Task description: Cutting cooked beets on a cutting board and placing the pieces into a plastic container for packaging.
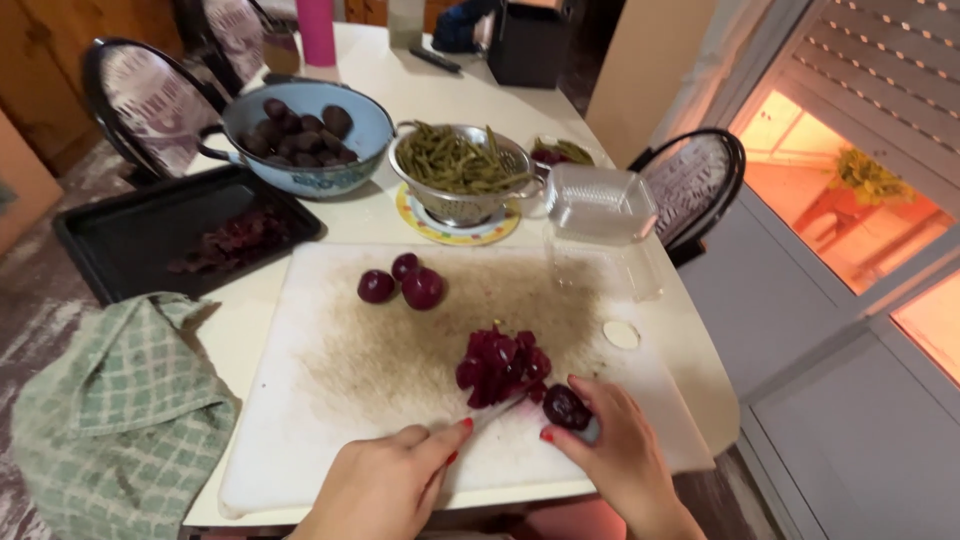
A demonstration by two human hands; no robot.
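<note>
The person's left hand [385, 487] grips a knife [492, 412], fingers wrapped about the handle and forefinger laid along it, so the blade meets the base of the pile of chopped beetroot [500, 365]. The right hand [622, 452] pinches one peeled beetroot [566, 407] between thumb and fingertips, steadying it just beside the blade on the stained white cutting board [330, 400]. Three more peeled beetroots [403, 284] lie together at the far side of the board, well clear of the knife. On the tabletop [380, 215] beyond stand one blue bowl [375, 135] of unpeeled beetroots, one metal colander [460, 205] of green beans, one empty clear plastic tub [600, 205], and one black tray [130, 240] holding peelings. One green checked cloth [120, 410] hangs off the near left edge, within reach.
</note>
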